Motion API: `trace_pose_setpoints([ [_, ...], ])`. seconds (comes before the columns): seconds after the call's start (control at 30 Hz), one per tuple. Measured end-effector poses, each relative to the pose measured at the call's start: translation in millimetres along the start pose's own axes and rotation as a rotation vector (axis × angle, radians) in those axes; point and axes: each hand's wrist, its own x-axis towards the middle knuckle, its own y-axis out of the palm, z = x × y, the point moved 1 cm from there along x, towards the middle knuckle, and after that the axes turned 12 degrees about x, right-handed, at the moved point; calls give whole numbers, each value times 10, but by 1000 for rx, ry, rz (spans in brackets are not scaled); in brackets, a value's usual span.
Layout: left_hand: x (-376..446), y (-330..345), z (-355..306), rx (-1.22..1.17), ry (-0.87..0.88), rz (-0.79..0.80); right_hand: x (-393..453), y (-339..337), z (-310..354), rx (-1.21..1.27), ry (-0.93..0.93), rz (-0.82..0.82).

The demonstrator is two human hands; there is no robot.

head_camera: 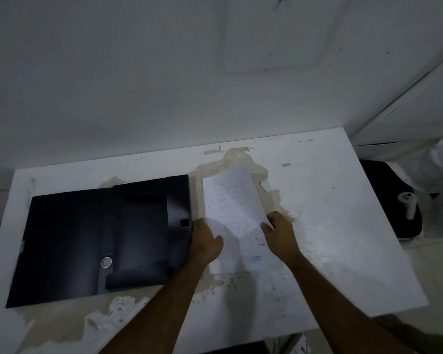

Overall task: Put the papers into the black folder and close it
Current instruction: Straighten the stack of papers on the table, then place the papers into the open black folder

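Black folder [97,241]: open flat, table [330,213] left | papers [235,215]: just right | left hand [206,241]: fingers on papers' left edge | right hand [279,232]: fingers pinching right edge, lifted

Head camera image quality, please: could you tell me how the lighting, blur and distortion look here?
Head view: dim, bluish light; the black folder shows soft sheen around its metal button; print on the papers is blurred and unreadable; the hands cast soft shadows on the sheets; wide-angle distortion makes the table edges splay.
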Motion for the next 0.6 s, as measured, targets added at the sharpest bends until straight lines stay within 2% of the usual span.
trace_pose_setpoints([
  [0.13, -391, -373, -447, -173, -2, 33, -44, -267, 152, 231, 105, 46],
  [0.27, -453, -489, -472, -337, -30, 178, -112, -456, 271, 394, 166, 93],
  [0.33, -482, -587, -425, -398, -19, 200, -145, -495, 335, 455, 166, 112],
  [0.47, -661, -917, -304, -447, 63, 122, -204, -351, 496, 488, 142, 182],
  [0.6, -868, -1481, 153, -454, 67, -16, -271, 241, 765, 423, 136, 298],
])
